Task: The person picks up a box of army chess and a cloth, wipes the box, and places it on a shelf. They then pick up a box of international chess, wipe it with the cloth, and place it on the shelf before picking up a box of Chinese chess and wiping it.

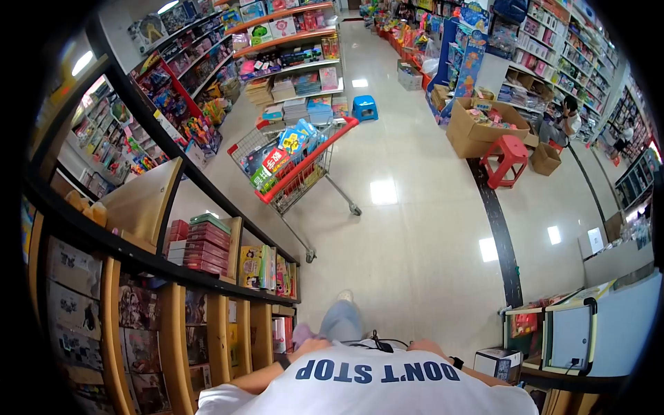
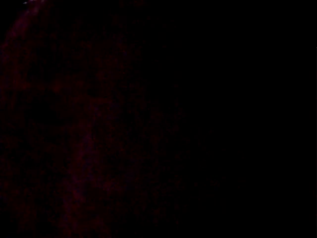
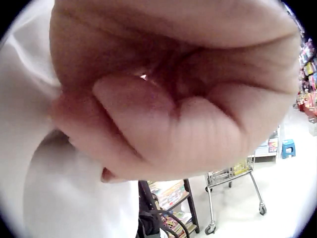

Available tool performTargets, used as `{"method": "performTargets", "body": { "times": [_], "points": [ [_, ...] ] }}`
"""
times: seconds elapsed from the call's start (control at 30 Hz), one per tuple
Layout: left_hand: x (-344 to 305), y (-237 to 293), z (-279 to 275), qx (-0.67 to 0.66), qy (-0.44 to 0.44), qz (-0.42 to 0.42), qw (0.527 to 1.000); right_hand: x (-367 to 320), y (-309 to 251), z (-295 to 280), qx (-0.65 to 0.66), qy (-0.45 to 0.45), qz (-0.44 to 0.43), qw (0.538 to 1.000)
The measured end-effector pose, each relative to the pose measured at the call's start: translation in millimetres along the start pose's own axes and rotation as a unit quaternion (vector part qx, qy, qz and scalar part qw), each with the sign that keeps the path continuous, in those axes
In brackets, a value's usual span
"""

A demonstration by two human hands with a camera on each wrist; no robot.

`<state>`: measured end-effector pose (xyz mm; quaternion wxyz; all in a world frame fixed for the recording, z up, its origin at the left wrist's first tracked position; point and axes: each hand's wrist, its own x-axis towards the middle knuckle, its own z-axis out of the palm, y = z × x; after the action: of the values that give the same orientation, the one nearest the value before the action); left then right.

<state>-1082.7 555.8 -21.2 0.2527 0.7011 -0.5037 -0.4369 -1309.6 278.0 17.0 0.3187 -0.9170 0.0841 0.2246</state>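
Observation:
In the right wrist view my right hand fills the upper part, its fingers curled in toward the palm. No object shows between them. White shirt cloth lies close beside the fingertips. Seen from the head, the right hand is at the waist by the hem of the white shirt, which hides part of it. My left hand is at the other side of the hem, its fingers mostly hidden. The left wrist view is almost black. A black cord lies at the hem between the hands.
Ahead to the left stands a shopping cart with a red handle, loaded with boxed goods. A wooden bookshelf runs along the left. A red stool, a cardboard box and a blue stool stand farther off. A person sits at right.

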Motion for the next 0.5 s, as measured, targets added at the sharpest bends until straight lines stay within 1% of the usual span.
{"method": "performTargets", "body": {
  "times": [0.1,0.13,0.2,0.27,0.33,0.37,0.43,0.47,0.5],
  "points": [
    [35.9,-18.4,-34.9,0.020,-0.015,0.048,0.999,33.0,-5.0,-26.2,0.008,-0.022,0.040,0.999],
    [46.6,-25.3,-48.4,0.031,-0.018,0.056,0.998,47.2,-10.2,-39.1,0.006,-0.053,0.061,0.997],
    [63.2,-33.0,-78.9,0.077,-0.015,0.038,0.996,78.4,-21.3,-65.8,0.004,-0.111,0.103,0.988],
    [74.7,-35.3,-109.2,0.145,-0.009,-0.004,0.989,107.8,-22.0,-77.8,0.009,-0.063,0.069,0.996],
    [77.6,-20.4,-148.3,0.211,-0.004,-0.050,0.976,137.5,-25.6,-88.1,0.016,-0.017,0.032,0.999],
    [77.9,-11.2,-170.8,0.173,-0.003,-0.062,0.983,152.8,-30.5,-94.9,0.009,-0.007,0.034,0.999],
    [92.4,-42.8,-180.6,0.145,-0.005,-0.053,0.988,180.9,-41.1,-111.6,-0.003,0.012,0.037,0.999],
    [101.9,-60.5,-183.7,0.130,-0.005,-0.047,0.990,195.9,-35.2,-121.7,-0.009,0.025,0.018,0.999],
    [109.6,-66.8,-191.4,0.111,-0.019,-0.038,0.993,210.2,-22.4,-132.9,-0.015,0.037,-0.001,0.999]
  ]
}}
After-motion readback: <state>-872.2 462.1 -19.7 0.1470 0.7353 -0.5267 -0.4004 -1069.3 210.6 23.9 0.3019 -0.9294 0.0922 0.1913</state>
